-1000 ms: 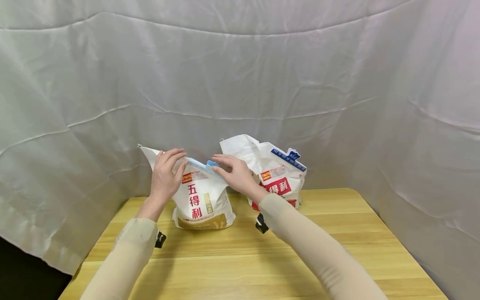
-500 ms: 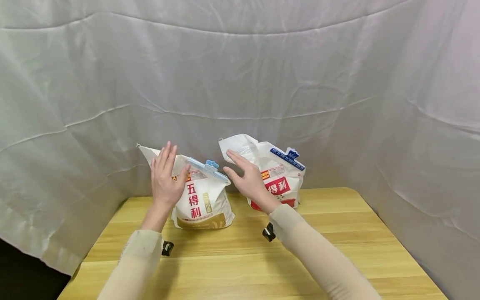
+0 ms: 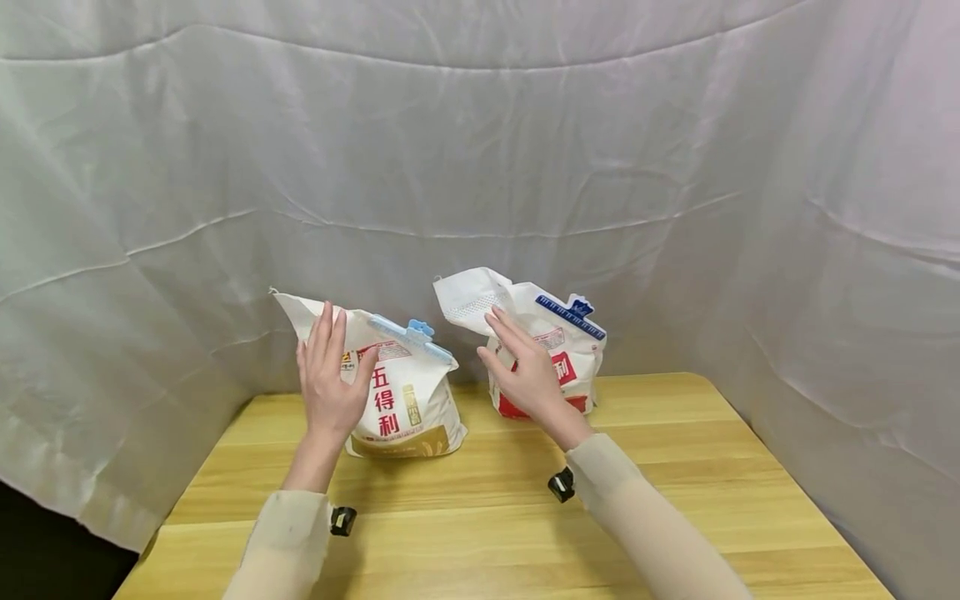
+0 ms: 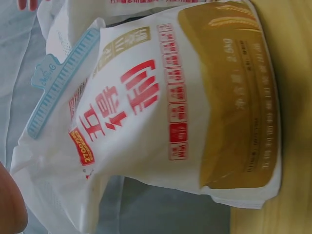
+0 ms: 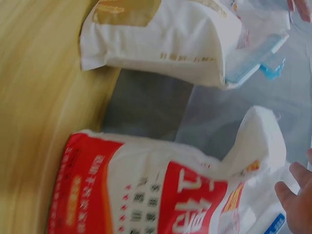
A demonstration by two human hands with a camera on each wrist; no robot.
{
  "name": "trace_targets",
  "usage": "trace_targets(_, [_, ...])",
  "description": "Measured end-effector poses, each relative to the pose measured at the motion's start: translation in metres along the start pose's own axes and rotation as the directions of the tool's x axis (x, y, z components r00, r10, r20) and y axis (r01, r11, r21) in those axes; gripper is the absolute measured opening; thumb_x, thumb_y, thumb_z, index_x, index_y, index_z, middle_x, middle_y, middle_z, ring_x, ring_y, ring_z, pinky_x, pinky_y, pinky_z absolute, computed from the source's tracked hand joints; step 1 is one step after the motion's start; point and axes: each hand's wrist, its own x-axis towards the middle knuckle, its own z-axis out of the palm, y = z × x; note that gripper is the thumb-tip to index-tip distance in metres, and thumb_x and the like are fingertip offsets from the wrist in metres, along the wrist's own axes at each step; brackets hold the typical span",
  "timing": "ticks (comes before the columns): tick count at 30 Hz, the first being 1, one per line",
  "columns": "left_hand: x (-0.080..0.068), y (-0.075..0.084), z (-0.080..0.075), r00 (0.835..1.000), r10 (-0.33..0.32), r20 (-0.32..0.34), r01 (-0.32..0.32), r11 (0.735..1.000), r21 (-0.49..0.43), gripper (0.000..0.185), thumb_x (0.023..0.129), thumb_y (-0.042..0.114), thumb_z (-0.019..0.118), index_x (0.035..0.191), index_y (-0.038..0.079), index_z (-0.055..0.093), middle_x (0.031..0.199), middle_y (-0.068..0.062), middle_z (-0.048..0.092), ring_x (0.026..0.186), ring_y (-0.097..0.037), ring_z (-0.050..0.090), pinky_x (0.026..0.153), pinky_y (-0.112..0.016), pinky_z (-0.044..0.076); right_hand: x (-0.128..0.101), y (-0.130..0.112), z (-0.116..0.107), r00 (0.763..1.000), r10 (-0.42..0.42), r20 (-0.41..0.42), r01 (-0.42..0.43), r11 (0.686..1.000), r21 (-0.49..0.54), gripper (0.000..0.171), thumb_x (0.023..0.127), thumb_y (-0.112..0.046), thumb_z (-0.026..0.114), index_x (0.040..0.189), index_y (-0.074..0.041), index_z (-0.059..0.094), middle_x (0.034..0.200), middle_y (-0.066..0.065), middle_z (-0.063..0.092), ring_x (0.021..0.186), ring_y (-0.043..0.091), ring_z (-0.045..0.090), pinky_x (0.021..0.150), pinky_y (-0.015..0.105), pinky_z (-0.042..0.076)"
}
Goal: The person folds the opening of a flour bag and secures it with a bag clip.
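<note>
Head view: two bags standing upright on a yellow wooden table [image 3: 675, 517], in front of a white cloth wall [image 3: 480, 142]. Left hand [image 3: 330, 379] flat and open, fingers straight, just in front of the gold-bottomed flour bag [image 3: 408, 408] (holding nothing; touching or not, hard to tell). Light blue clip [image 3: 411, 337] snapped across that bag's folded top. Right hand [image 3: 528, 367] open too, fingers straight, up in front of the red-bottomed flour bag [image 3: 577, 375], gripping nothing. Dark blue clip [image 3: 570, 315] across that bag's top, with a loose white flap sticking up beside it. Bags side by side, near each other, not touching.
</note>
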Motion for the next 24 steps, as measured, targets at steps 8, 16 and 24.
trace_targets(8, [-0.018, -0.007, -0.006, 1.0, -0.014, 0.018, 0.013, 0.999, 0.05, 0.072, 0.099, 0.044, 0.06, 0.159, 0.008, 0.041, 0.17, -0.01, 0.028, 0.155, -0.037, 0.026, 0.126, -0.062, 0.004, -0.023, 0.022, -0.02, 0.998, -0.035, -0.054, 0.03, 0.995, -0.097, 0.054, 0.099, -0.026, 0.07, 0.148, -0.008, 0.058, 0.159, 0.01, 0.049, 0.145, 0.032, 0.047, 0.117, 0.053, 0.039])
trace_targets(16, [-0.037, -0.019, -0.014, 0.994, -0.028, 0.11, 0.014, 0.991, 0.13, 0.075, 0.099, 0.046, 0.059, 0.16, 0.007, 0.038, 0.172, -0.01, 0.023, 0.155, -0.041, 0.023, 0.125, -0.063, 0.003, -0.045, 0.041, -0.039, 0.999, -0.011, -0.045, 0.002, 0.979, -0.203, 0.058, 0.097, -0.026, 0.07, 0.149, -0.005, 0.055, 0.16, 0.016, 0.045, 0.146, 0.04, 0.044, 0.117, 0.062, 0.035])
trace_targets(24, [-0.059, -0.029, -0.026, 0.972, -0.08, 0.219, 0.036, 0.98, 0.197, 0.078, 0.099, 0.05, 0.058, 0.159, 0.005, 0.038, 0.172, -0.014, 0.022, 0.159, -0.036, 0.015, 0.125, -0.065, 0.003, -0.071, 0.057, -0.063, 0.999, 0.032, 0.002, -0.03, 0.945, -0.327, 0.062, 0.097, -0.026, 0.071, 0.151, -0.003, 0.052, 0.161, 0.019, 0.042, 0.145, 0.043, 0.043, 0.117, 0.062, 0.034])
